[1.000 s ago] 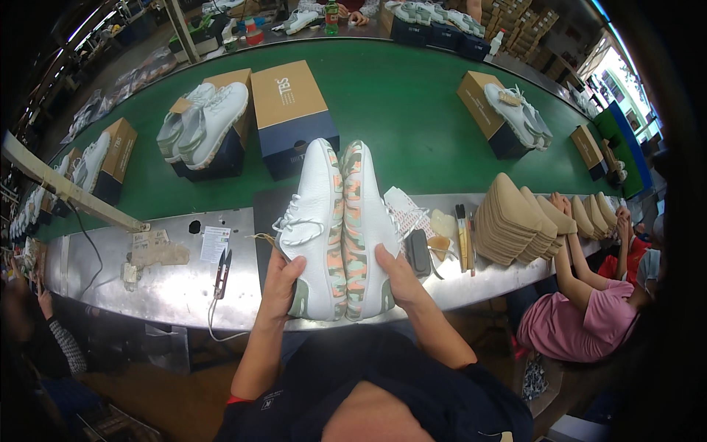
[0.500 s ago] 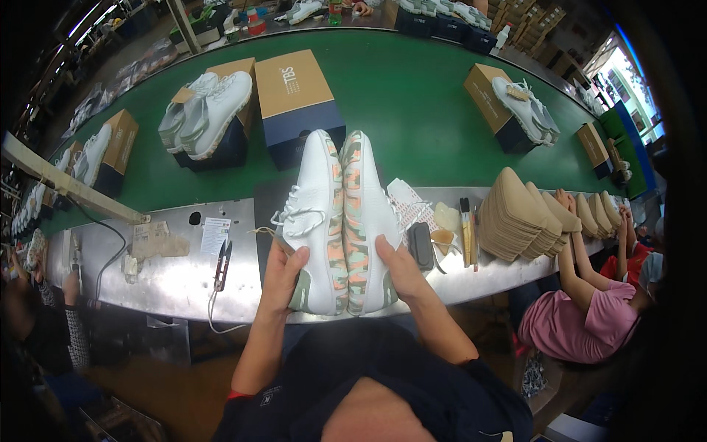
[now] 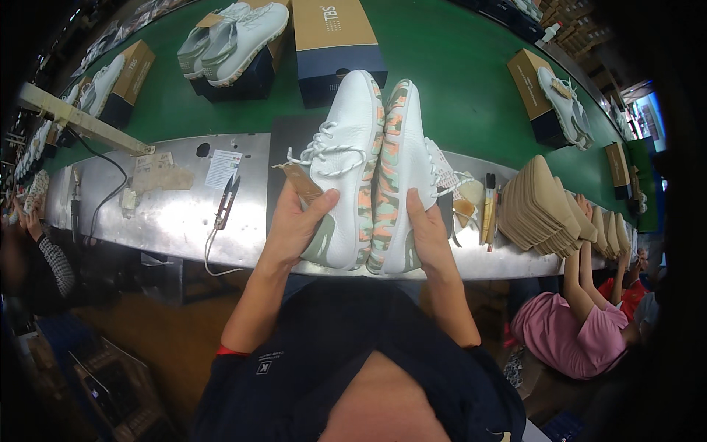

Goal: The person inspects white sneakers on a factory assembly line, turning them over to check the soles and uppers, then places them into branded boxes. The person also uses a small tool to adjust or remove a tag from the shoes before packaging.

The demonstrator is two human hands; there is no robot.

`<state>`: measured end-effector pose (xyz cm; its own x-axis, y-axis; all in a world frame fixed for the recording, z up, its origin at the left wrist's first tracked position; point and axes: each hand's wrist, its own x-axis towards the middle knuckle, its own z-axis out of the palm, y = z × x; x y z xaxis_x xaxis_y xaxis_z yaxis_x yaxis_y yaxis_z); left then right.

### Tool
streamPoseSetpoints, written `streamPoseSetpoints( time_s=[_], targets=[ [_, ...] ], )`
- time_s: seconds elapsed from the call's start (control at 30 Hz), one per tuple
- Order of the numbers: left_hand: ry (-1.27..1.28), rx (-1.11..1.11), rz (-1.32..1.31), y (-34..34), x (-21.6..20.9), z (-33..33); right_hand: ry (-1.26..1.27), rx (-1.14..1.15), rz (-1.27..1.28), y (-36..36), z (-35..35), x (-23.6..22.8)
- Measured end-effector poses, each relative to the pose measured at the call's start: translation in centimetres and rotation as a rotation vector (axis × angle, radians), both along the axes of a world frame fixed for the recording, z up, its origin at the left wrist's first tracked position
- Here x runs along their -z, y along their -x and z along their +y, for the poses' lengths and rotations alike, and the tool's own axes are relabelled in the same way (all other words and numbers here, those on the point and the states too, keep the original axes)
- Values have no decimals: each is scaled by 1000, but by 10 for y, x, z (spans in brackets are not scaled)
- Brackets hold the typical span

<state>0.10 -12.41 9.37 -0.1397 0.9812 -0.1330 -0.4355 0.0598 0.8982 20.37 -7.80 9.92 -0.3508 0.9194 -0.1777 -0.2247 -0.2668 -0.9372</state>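
Observation:
My left hand [image 3: 298, 221] is closed around the heel end of a white lace-up sneaker [image 3: 340, 169]. A brown paper tag [image 3: 300, 183] hangs from its laces beside my thumb. In my right hand [image 3: 429, 236] is the matching right-side sneaker [image 3: 405, 173], gripped near its heel with the thumb along the upper. Both shoes are held up side by side over the bench edge, toes pointing away from me. Their soles face each other and show a green, orange and pink camouflage pattern. The fingers beneath the shoes are hidden.
On the metal bench [image 3: 243, 155] lie thread snips [image 3: 225, 202] with a cord, a printed card [image 3: 223, 169] and brushes [image 3: 487, 210]. Stacked tan insoles [image 3: 541, 210] stand at right. Shoe boxes [image 3: 335, 33] sit on the green belt [image 3: 442, 66]. A co-worker in pink [image 3: 574, 331] works at right.
The view has tilted down, so bench and boxes sit higher in the picture. The sneakers' toes have parted slightly, and the left one's brown tag shows more fully. Both hands keep their hold.

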Motion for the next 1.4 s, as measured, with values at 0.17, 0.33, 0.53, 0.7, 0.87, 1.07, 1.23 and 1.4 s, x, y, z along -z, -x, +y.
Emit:
streamPoseSetpoints(
  time_s=[0.17,0.33,0.53,0.7,0.87,1.07,1.23,1.4],
  targets=[
    [83,-12,29,3,0,-2,-2,-26,0,1,-1,-2],
    [73,-7,221,15,23,-4,-49,1,63,-5,2,15],
    [-42,257,104,44,51,-3,91,-154,275,-30,26,58],
    [-238,501,-157,63,13,12,17,-218,49,-35,44,51],
    [-314,677,570,76,-77,45,-169,-380,37,-26,59,10],
    [-694,427,1386,64,-128,46,-269,-431,-9,-10,51,-9],
    [-593,262,954,41,-88,53,-247,-375,5,-8,45,-4],
    [-598,286,771,33,-67,51,-228,-359,12,-9,40,-3]
  ],
)
